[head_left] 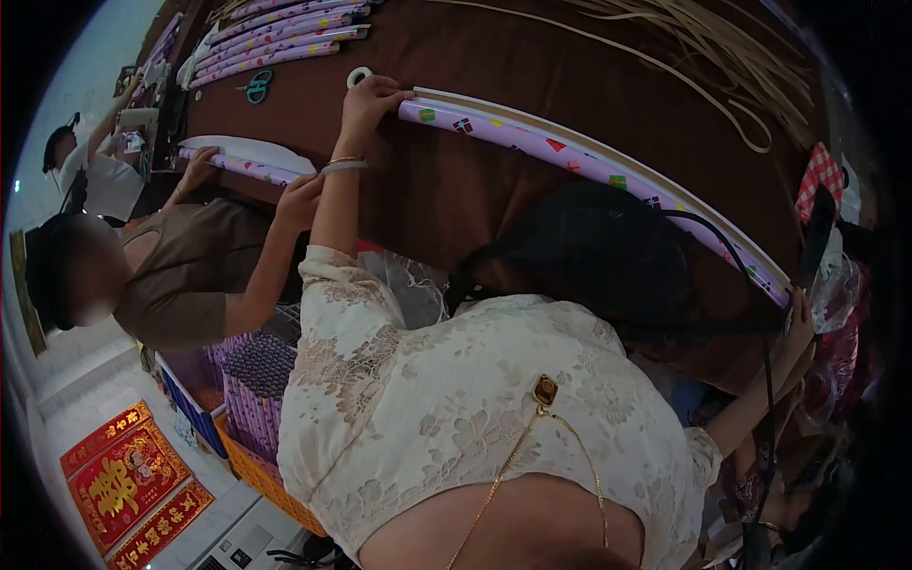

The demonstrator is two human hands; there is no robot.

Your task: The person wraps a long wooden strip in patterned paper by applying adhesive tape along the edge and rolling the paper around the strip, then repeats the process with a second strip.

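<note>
A long piece of lilac wrapping paper (532,145), printed with small gift shapes, stretches across the brown-covered table in front of me. A brown strip lies along its far side, bordered by a white edge. My left hand (373,95) pinches the paper's left end, its fingers closed. At the far right, my right hand (801,318) closes on the other end; part of its grip is hard to see. A white ring like a tape roll (358,76) lies just behind my left hand. Some dark, see-through material (594,256) is between me and the paper.
Finished-looking lilac rolls (275,43) and teal-handled scissors (256,86) lie at the back left. Brown strips (703,57) spread over the back right. A co-worker (190,271) on my left holds another lilac roll (256,169). An orange crate (261,475) stands below.
</note>
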